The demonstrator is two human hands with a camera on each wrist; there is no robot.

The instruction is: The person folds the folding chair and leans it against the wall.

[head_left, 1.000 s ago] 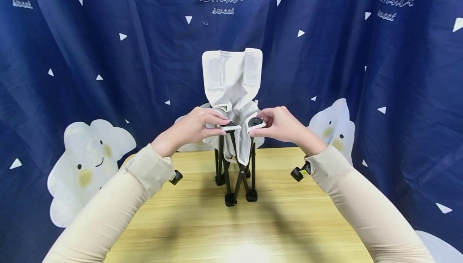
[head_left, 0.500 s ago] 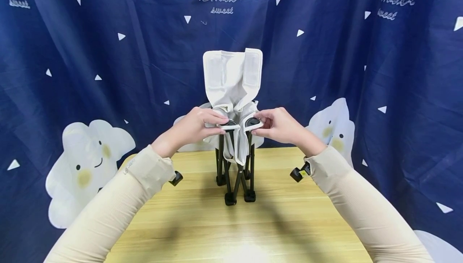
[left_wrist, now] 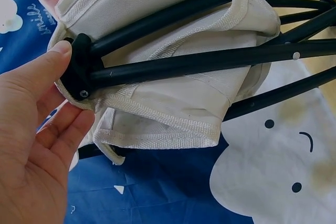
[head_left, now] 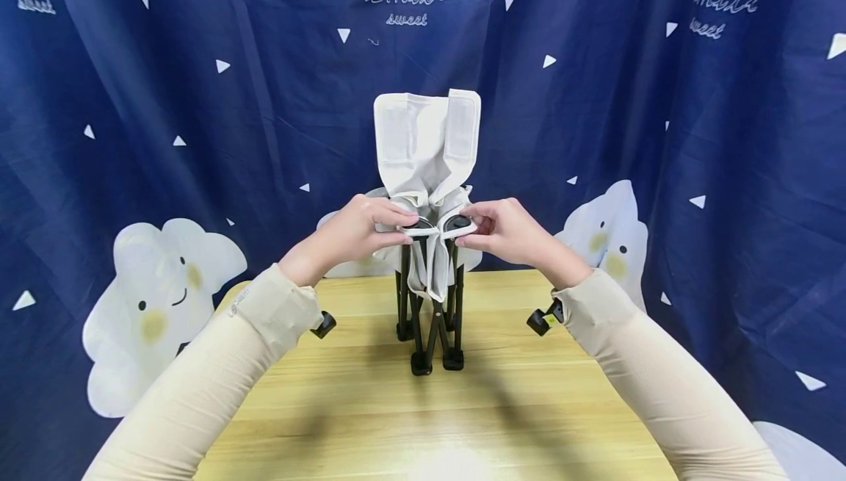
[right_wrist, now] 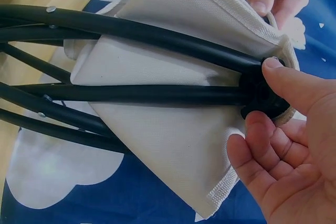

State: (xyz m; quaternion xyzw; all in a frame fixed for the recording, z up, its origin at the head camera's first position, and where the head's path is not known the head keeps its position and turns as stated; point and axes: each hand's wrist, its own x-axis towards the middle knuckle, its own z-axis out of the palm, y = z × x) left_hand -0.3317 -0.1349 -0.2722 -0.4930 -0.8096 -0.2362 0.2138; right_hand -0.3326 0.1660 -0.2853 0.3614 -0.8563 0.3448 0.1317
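Observation:
A small folding camp chair (head_left: 428, 128) stands upright, its white fabric bunched between black legs (head_left: 432, 334) drawn close together. My left hand (head_left: 360, 228) pinches one front seat corner with thumb and fingers. In the left wrist view, that thumb presses the black corner joint (left_wrist: 81, 66), where two tubes meet. My right hand (head_left: 505, 230) grips the other front corner, close beside the first. In the right wrist view, its thumb and fingers lie around the black joint (right_wrist: 262, 90). Fabric hides part of the rear frame.
The chair's feet stand on a light wooden table (head_left: 344, 407). A dark blue curtain (head_left: 297, 62) with cloud and triangle prints hangs close behind it. Black wrist cameras (head_left: 324, 324) sit under both sleeve cuffs.
My right hand has moved slightly left with its corner, bringing the two front corners nearer. The right front leg has shifted left towards the other one. My left hand has barely moved.

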